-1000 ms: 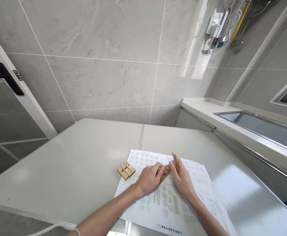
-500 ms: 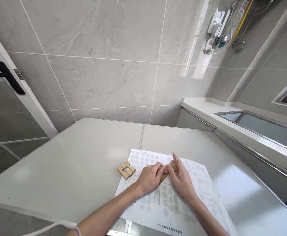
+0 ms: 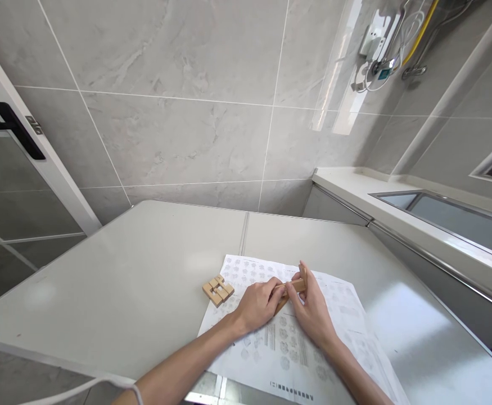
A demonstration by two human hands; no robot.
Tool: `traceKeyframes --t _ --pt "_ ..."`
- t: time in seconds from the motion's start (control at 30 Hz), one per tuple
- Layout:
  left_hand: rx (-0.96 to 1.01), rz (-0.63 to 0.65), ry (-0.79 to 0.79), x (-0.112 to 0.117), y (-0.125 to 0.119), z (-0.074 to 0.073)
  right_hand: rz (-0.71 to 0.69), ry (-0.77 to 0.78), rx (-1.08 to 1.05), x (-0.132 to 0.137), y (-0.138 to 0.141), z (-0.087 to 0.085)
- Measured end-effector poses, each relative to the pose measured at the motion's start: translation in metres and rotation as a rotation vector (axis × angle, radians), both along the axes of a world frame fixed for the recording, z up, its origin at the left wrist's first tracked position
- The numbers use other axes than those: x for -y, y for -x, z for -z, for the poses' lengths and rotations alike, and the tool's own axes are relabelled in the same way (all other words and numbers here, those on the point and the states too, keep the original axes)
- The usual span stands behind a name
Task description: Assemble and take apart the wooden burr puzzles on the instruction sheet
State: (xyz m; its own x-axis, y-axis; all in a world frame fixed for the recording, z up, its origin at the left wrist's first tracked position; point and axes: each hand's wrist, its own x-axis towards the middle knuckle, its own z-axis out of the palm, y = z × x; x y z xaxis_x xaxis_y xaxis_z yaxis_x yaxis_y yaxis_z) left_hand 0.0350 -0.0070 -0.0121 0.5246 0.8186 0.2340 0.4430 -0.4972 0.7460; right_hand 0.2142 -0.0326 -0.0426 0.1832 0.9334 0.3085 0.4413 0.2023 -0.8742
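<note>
My left hand (image 3: 257, 305) is closed on wooden puzzle pieces (image 3: 298, 285), its thumb and fingers pinching their left end. From the other side my right hand (image 3: 313, 309) grips the same pieces, thumb in front and fingers behind. One light-brown bar lies across between the hands, another stands up by the right fingers, and a third slants down under the left fingertips. The fingers hide how they join. Beneath both hands is a printed sheet (image 3: 266, 368) with rows of small diagrams. Left of the left hand, a flat wooden block assembly (image 3: 218, 291) rests at the sheet's edge.
The pale folding table (image 3: 144, 281) has a seam running down its middle. A counter with a sink (image 3: 443, 216) stands to the right, and a door with a black handle (image 3: 18, 129) is at the left. A white cable (image 3: 89, 384) crosses the table's near edge.
The view has shifted very slightly. The upright bar by my right fingers has tilted or sunk a little between them; both hands keep their hold.
</note>
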Motion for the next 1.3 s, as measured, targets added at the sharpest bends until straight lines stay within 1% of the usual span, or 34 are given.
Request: traceKeyframes --t 0.27,0.43,0.53,0.6,0.73,0.9,1.0,1.1,1.2,1.3 --pt "0.011 0.008 -0.002 0.000 0.001 0.001 -0.059 0.022 0.012 0.000 -0.003 0.004" --pt "0.021 0.012 0.006 0.000 0.001 0.002 -0.062 0.037 0.014 0.002 -0.001 0.001" --pt "0.027 0.018 0.013 0.000 0.001 0.001 -0.092 0.023 0.005 0.005 0.004 -0.001" --pt "0.032 0.021 0.020 0.000 0.000 0.001 -0.112 0.020 -0.015 0.007 0.010 -0.002" --pt "0.058 0.009 0.052 0.001 -0.003 -0.001 -0.101 0.036 -0.119 0.008 0.018 -0.003" --pt "0.121 -0.044 0.107 -0.001 -0.005 0.000 -0.090 0.079 -0.165 0.005 0.015 -0.003" --pt "0.166 -0.102 0.138 -0.004 -0.004 0.002 -0.062 0.083 -0.140 0.004 0.012 -0.003" --pt "0.213 -0.146 0.171 -0.007 -0.004 0.005 -0.062 0.050 -0.086 0.005 0.012 -0.004" --pt "0.265 -0.168 0.209 -0.009 -0.004 0.006 -0.080 0.036 0.022 0.005 0.013 -0.005" --pt "0.312 -0.163 0.248 -0.010 -0.005 0.005 -0.121 0.047 0.147 0.005 0.012 -0.004"
